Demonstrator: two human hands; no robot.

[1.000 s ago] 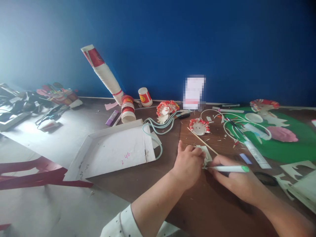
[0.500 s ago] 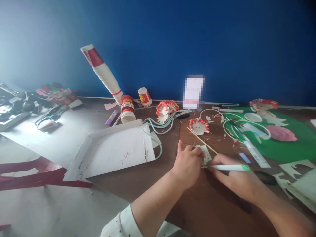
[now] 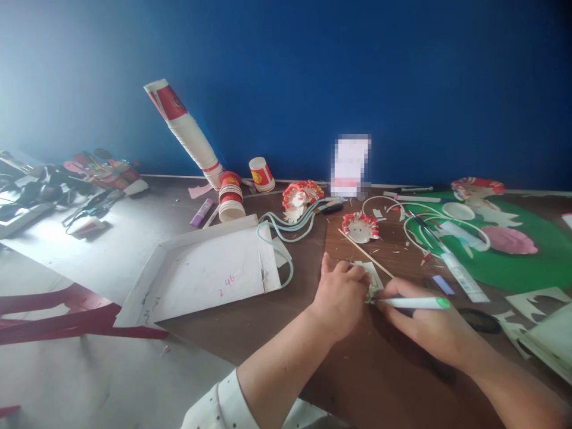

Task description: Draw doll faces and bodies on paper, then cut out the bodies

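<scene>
My right hand (image 3: pixel 424 322) is closed round a white marker (image 3: pixel 413 303) with a green end. The marker lies nearly level, its tip at a small white paper piece (image 3: pixel 375 280) on the brown table. My left hand (image 3: pixel 342 298) presses on that piece from the left, fingers curled over its edge and thumb raised. Part of the paper is hidden under the fingers. A thin wooden stick (image 3: pixel 364 251) lies just beyond both hands. Behind the stick is a small white paper face (image 3: pixel 361 231) with a red-and-white fringe.
A white box lid (image 3: pixel 201 274) lies to the left, beside pale blue cord (image 3: pixel 295 229). Stacked paper cups (image 3: pixel 192 137) lean at the back wall. On the right are a green disc (image 3: pixel 545 250), a glue tube (image 3: pixel 465 279), black scissors handles (image 3: pixel 480 320) and paper offcuts (image 3: pixel 538 304).
The marker has shifted very slightly to the left in my right hand, its tip still at the paper piece. My left hand stays in place.
</scene>
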